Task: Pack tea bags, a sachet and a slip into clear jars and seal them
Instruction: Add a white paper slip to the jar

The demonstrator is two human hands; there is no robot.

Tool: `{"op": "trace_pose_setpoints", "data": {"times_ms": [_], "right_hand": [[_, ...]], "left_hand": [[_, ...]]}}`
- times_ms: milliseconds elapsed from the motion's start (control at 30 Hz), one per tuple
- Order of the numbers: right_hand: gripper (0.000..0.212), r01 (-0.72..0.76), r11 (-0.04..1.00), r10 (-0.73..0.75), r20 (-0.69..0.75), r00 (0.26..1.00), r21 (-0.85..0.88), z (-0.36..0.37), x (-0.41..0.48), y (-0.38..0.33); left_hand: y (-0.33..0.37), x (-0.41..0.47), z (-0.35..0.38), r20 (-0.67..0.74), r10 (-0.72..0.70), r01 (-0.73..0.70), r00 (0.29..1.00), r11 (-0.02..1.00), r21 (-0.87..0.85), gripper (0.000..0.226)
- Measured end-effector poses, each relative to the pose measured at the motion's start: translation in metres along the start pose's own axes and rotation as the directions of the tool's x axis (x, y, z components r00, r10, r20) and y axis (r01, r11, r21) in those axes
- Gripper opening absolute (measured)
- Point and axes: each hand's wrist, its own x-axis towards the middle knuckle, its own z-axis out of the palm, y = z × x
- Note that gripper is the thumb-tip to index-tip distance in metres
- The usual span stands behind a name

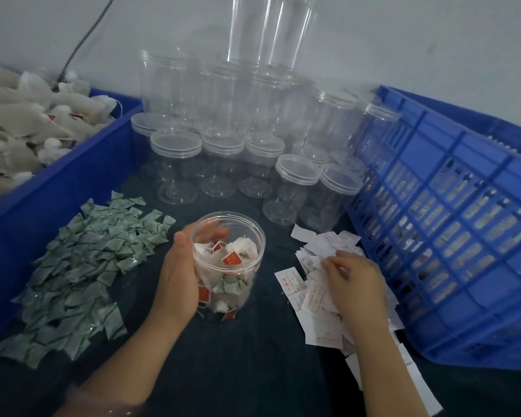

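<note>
- No text is legible anywhere; print shows, but it's all too blurred or too small.
- Paper slips: red printed lines on white, characters not resolvable.
- One slip at the pile's left edge: larger red characters in a column inside a red frame, unreadable.
- Red tags on the tea bags inside the open jar: faint yellowish marks, unreadable.
- Sachets: green stripes and green print, no characters made out.
</note>
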Motion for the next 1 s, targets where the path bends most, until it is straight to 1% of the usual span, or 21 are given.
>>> {"op": "trace_pose_setpoints", "data": {"times_ms": [33, 100, 167, 200, 233, 333, 433, 500, 533, 600, 667, 700, 733, 767, 833, 900, 933, 967, 1000], "right_hand": [[0.016, -0.011, 1.000, 0.011, -0.021, 1.000, 0.011, 0.000, 0.000, 0.002], [0.017, -0.031, 0.995, 0.039, -0.080, 0.996, 0.099, -0.001, 0.000, 0.002], [0.014, -0.019, 0.990, 0.040, -0.146, 0.988, 0.143, -0.003, -0.001, 0.001], [0.012, -0.023, 0.988, 0.047, -0.154, 0.987, 0.153, -0.004, -0.002, 0.001], [0.011, -0.052, 0.984, 0.075, -0.134, 0.988, 0.171, -0.006, -0.002, 0.000], [0.023, -0.187, 0.967, 0.189, 0.010, 0.982, 0.174, -0.012, -0.003, -0.003], [0.032, -0.217, 0.968, 0.205, 0.100, 0.974, 0.124, -0.012, -0.005, -0.007], [0.029, -0.209, 0.966, 0.190, 0.132, 0.973, 0.155, -0.012, -0.005, -0.006], [0.023, -0.195, 0.964, 0.163, 0.177, 0.971, 0.180, -0.013, -0.004, -0.004], [0.012, -0.154, 0.966, 0.084, 0.315, 0.945, 0.206, -0.018, -0.005, 0.001], [0.019, -0.124, 0.970, 0.028, 0.413, 0.910, 0.207, -0.025, -0.007, 0.008], [0.024, -0.116, 0.970, 0.015, 0.421, 0.907, 0.215, -0.027, -0.006, 0.011], [0.028, -0.115, 0.965, 0.012, 0.399, 0.917, 0.234, -0.028, -0.006, 0.013], [0.028, -0.115, 0.958, 0.020, 0.341, 0.940, 0.261, -0.029, -0.005, 0.015], [0.020, -0.103, 0.941, 0.054, 0.156, 0.986, 0.323, -0.028, -0.004, 0.016], [0.019, -0.079, 0.923, 0.086, -0.002, 0.996, 0.377, -0.027, -0.003, 0.017], [0.022, -0.080, 0.905, 0.108, -0.043, 0.993, 0.417, -0.027, -0.002, 0.017], [0.025, -0.103, 0.876, 0.146, -0.055, 0.988, 0.471, -0.026, -0.002, 0.017], [0.026, -0.142, 0.828, 0.192, -0.037, 0.981, 0.542, -0.026, -0.002, 0.016]], "left_hand": [[-0.001, 0.000, 0.000, 0.004, -0.006, 0.006, 1.000, 1.000, -0.004, 0.081], [-0.001, 0.001, -0.001, 0.010, -0.013, 0.013, 1.000, 1.000, -0.008, 0.083], [-0.002, 0.002, -0.001, 0.008, -0.019, 0.019, 1.000, 1.000, -0.010, 0.082], [-0.002, 0.002, -0.001, 0.007, -0.023, 0.023, 1.000, 1.000, -0.007, 0.082], [-0.002, 0.002, -0.001, 0.006, -0.026, 0.026, 1.000, 1.000, -0.004, 0.081], [-0.002, 0.001, -0.001, 0.012, -0.037, 0.037, 0.999, 0.999, -0.008, 0.077], [0.001, -0.001, -0.002, 0.015, -0.038, 0.038, 0.999, 0.999, -0.009, 0.067], [0.003, -0.001, -0.002, 0.019, -0.039, 0.040, 0.999, 0.999, -0.017, 0.066], [0.003, -0.001, -0.002, 0.020, -0.039, 0.039, 0.999, 0.999, -0.020, 0.067], [0.004, -0.001, -0.001, 0.010, -0.036, 0.036, 0.999, 0.999, -0.017, 0.068], [0.004, -0.001, -0.001, 0.007, -0.034, 0.034, 0.999, 0.999, -0.023, 0.068], [0.004, -0.001, 0.000, 0.008, -0.035, 0.036, 0.999, 0.999, -0.026, 0.069], [0.004, -0.001, 0.000, 0.010, -0.040, 0.040, 0.999, 0.999, -0.026, 0.070], [0.003, -0.001, 0.000, 0.012, -0.045, 0.045, 0.999, 0.999, -0.024, 0.071], [0.002, 0.000, 0.000, 0.009, -0.052, 0.053, 0.999, 0.998, -0.026, 0.071], [0.002, 0.001, 0.000, -0.002, -0.057, 0.057, 0.998, 0.998, -0.022, 0.073], [0.001, 0.001, 0.000, -0.004, -0.055, 0.055, 0.998, 0.998, -0.018, 0.074], [0.001, 0.001, 0.000, -0.005, -0.052, 0.052, 0.999, 0.999, -0.014, 0.075], [0.000, 0.001, -0.001, -0.004, -0.050, 0.050, 0.999, 0.999, -0.011, 0.076]]}}
